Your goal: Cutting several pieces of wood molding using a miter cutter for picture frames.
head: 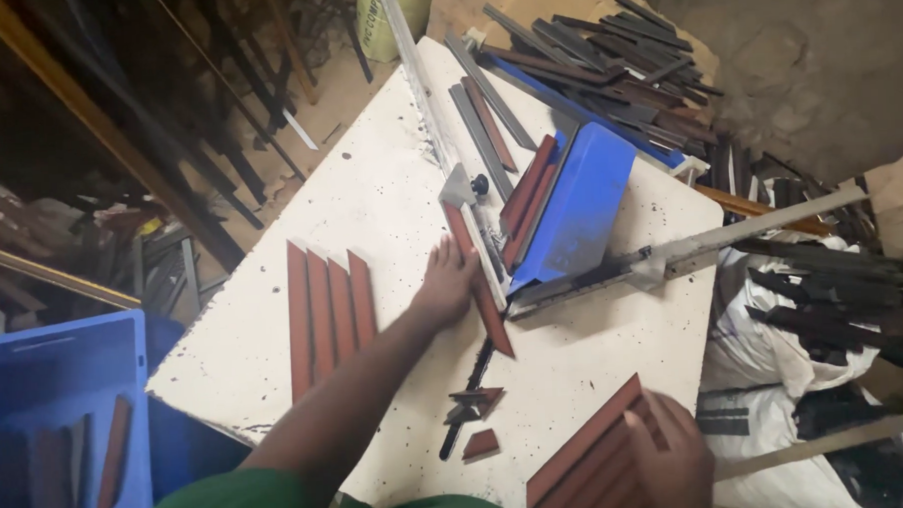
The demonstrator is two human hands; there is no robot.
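My left hand presses flat on a long reddish-brown strip that lies against the fence of a blue cutting machine on the white table. My right hand grips a bundle of similar reddish-brown strips at the table's near right corner. Several cut strips lie side by side to the left of my left arm. Small offcuts rest between my arms near the front edge.
A grey lever handle juts right from the machine. Dark strips are piled at the far end. White sacks with dark strips stand at right. A blue crate holding strips sits at lower left. Long wooden and metal bars lie left.
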